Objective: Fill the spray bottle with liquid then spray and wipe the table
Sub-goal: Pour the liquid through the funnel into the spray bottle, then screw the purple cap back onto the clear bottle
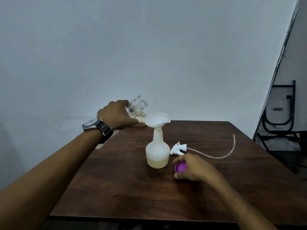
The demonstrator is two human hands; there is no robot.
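Jar (136, 106) tilted just beside funnel (157, 120), your left hand (116, 116) fingers (132, 122) wrapped round it; right hand (196, 168) fingers pinch purple lid (180, 166). Centre jar mouth over funnel, pour slowly.

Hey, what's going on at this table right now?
A person is filling a spray bottle. The left hand holds a clear jar tilted beside the white funnel seated in the bottle's neck; yellowish liquid sits in its bottom. The right hand grips a purple lid near the bottle. The spray head lies on the table, unattached.
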